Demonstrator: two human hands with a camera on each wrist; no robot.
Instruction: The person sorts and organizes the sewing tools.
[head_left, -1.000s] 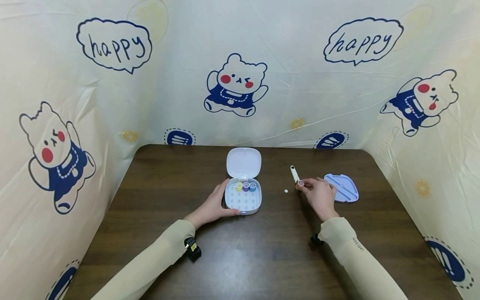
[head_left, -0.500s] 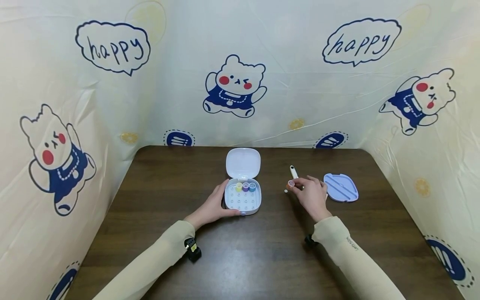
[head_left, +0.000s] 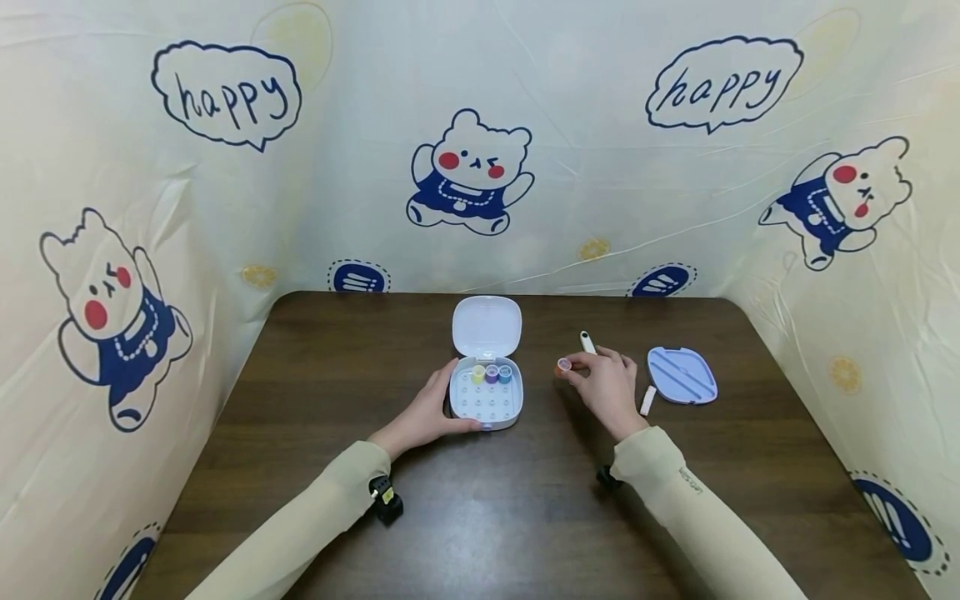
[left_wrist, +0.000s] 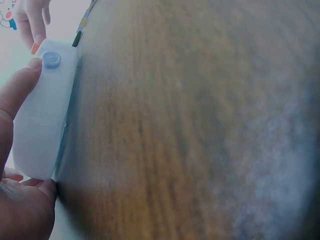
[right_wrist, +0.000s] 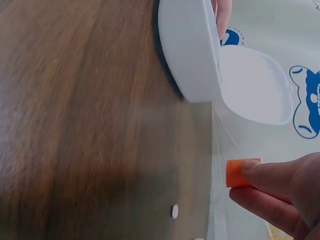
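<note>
My left hand (head_left: pixel 426 407) grips the white sewing case (head_left: pixel 454 410) from its left side. In the left wrist view its thumb lies by the round blue latch (left_wrist: pixel 51 60), with other fingers at the case's far end. The case lid (head_left: pixel 487 325) stands up. Inside are rows of small pegs, with a yellow spool (head_left: pixel 477 374), a purple spool (head_left: pixel 491 374) and a blue spool (head_left: pixel 505 374) in the back row. To the right of the case, my right hand (head_left: pixel 606 389) pinches an orange spool (right_wrist: pixel 239 172) between thumb and fingers, held above the table.
A white pen-like tool (head_left: pixel 587 341) lies behind my right hand, partly hidden. A short white stick (head_left: pixel 648 401) and a lilac slotted tray (head_left: pixel 683 375) lie to its right. One small white disc (right_wrist: pixel 174 211) sits on the table. A printed curtain (head_left: pixel 480 75) surrounds the table.
My right hand has moved left toward the case with the orange spool, uncovering the short white stick and covering the white disc in the head view. My left hand has stayed in place.
</note>
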